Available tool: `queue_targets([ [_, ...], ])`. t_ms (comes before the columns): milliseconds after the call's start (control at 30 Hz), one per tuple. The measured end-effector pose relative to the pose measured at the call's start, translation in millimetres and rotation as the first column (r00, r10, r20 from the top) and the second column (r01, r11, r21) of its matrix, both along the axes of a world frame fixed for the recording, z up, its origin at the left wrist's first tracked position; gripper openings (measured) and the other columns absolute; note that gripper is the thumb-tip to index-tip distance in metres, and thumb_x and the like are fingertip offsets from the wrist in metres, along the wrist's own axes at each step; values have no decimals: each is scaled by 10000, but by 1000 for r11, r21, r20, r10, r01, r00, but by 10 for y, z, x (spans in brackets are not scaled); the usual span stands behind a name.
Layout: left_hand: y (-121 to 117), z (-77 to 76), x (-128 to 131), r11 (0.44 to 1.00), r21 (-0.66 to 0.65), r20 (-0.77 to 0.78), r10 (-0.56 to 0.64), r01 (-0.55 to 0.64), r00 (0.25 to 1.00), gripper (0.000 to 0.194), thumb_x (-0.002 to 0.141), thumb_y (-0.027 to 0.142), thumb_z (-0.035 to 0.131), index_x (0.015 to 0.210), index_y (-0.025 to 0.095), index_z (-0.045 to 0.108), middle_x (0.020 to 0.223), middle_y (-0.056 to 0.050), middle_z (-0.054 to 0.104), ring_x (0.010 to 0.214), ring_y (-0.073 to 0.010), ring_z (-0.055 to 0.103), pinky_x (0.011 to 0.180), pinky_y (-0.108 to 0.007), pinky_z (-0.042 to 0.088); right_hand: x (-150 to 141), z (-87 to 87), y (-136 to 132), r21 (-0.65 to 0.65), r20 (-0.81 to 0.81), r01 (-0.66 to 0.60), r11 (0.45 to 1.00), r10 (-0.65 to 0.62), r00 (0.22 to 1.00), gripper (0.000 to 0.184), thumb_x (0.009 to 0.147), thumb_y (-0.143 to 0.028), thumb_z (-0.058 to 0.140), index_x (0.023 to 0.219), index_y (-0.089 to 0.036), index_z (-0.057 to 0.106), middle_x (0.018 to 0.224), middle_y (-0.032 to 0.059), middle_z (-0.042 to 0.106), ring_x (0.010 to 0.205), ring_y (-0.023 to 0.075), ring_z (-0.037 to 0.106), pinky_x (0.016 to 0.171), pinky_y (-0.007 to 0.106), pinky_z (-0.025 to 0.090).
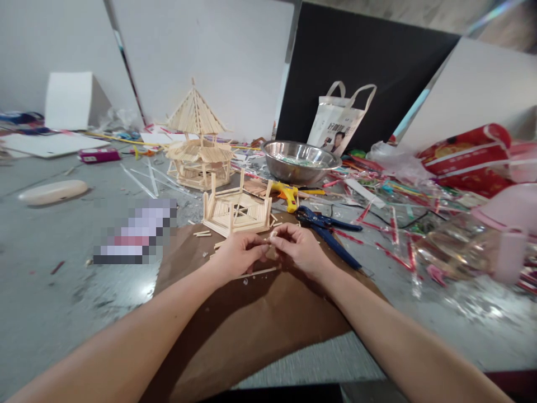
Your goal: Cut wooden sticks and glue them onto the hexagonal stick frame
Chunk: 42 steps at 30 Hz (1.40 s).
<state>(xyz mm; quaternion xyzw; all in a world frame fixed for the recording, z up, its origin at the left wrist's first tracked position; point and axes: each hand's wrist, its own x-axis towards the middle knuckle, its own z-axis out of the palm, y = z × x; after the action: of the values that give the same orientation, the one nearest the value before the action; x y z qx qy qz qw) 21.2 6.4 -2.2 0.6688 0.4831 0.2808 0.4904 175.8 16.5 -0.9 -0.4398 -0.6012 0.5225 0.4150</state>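
My left hand [239, 256] and my right hand [298, 250] meet over a brown sheet [251, 336], fingertips pinched together. Whatever lies between the fingers is too small to name; a pale bit shows at my right fingertips. Just beyond them stands a six-sided frame of thin wooden sticks [239, 212] with short upright posts. Loose sticks [202, 233] lie left of it, and one long stick [260, 273] rests below my hands. Blue-handled pliers or cutters [331, 235] lie to the right of my right hand. A yellow glue gun [286, 196] sits behind them.
Farther back stands a stick pavilion with a pointed roof [197, 151]. A metal bowl [300, 162] and white bag [338, 123] are behind. Left are a blurred-out flat object [136, 232] and a white oval case [53, 192]. Red-and-clear strips [394, 224] and a pink-lidded bottle [461, 246] clutter the right.
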Motion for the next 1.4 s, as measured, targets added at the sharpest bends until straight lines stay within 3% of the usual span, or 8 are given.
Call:
queue_targets([
  [233, -18, 48, 16, 1000, -7, 69, 13, -13, 998, 255, 694, 340, 473, 817, 139, 572, 634, 15, 567, 370, -31, 401, 373, -163, 317, -3, 14, -8, 63, 30, 6, 998, -8, 1000, 197, 610, -315, 609, 704, -143, 593, 649, 4, 558, 481, 58, 439, 458, 208, 354],
  [433, -21, 71, 10, 998, 20, 80, 56, -58, 995, 256, 702, 368, 467, 677, 129, 555, 451, 57, 463, 355, -36, 391, 371, -153, 287, -8, 20, -18, 74, 0, -21, 997, 21, 1000, 191, 610, -315, 610, 708, -153, 627, 809, 34, 572, 538, 78, 477, 444, 212, 365],
  [600, -23, 33, -9, 986, 116, 4, 122, -121, 993, 286, 710, 405, 440, 683, 150, 567, 452, 58, 479, 357, -43, 398, 397, -164, 310, 187, 102, 70, 144, 80, 81, 986, -93, 992, 202, 629, -313, 601, 757, -160, 636, 566, -17, 545, 462, 60, 443, 462, 210, 356],
  [700, -23, 13, -6, 983, 121, -9, 142, -140, 990, 282, 709, 408, 437, 706, 156, 564, 524, 42, 529, 373, -46, 420, 412, -173, 334, 290, 120, 129, 98, -1, 162, 982, -163, 987, 200, 639, -321, 593, 743, -155, 628, 460, -32, 507, 426, 67, 435, 442, 211, 346],
  [867, -23, 44, 28, 981, 68, 34, 178, -180, 983, 311, 670, 390, 500, 874, 157, 529, 624, 21, 544, 399, -48, 436, 402, -176, 353, 217, 76, 99, -61, -177, 71, 996, -81, 981, 171, 616, -283, 619, 744, -170, 620, 505, -25, 546, 445, 69, 474, 441, 200, 355],
  [1033, -31, 72, 34, 997, 11, 140, 77, -79, 987, 301, 684, 370, 496, 877, 142, 533, 714, 4, 560, 383, -26, 407, 383, -170, 333, 95, 58, 6, -70, -156, -38, 997, 27, 987, 178, 619, -254, 619, 782, -181, 624, 539, -31, 544, 460, 52, 467, 457, 184, 362],
  [1267, -23, 36, 5, 996, 44, 113, 77, -82, 991, 273, 710, 392, 459, 653, 134, 526, 402, 64, 416, 353, -41, 387, 377, -156, 281, 65, 27, 2, 144, 62, -101, 984, 93, 994, 193, 673, -250, 548, 835, -187, 632, 927, 31, 559, 594, 71, 504, 541, 221, 401],
  [1400, -30, 35, 9, 995, 47, 115, 77, -83, 990, 263, 710, 390, 458, 657, 142, 525, 382, 71, 406, 347, -42, 380, 375, -154, 272, 81, -18, 47, 385, 366, -117, 915, -35, 930, 225, 696, -209, 495, 877, -170, 623, 920, 59, 567, 769, 130, 524, 668, 255, 400],
])
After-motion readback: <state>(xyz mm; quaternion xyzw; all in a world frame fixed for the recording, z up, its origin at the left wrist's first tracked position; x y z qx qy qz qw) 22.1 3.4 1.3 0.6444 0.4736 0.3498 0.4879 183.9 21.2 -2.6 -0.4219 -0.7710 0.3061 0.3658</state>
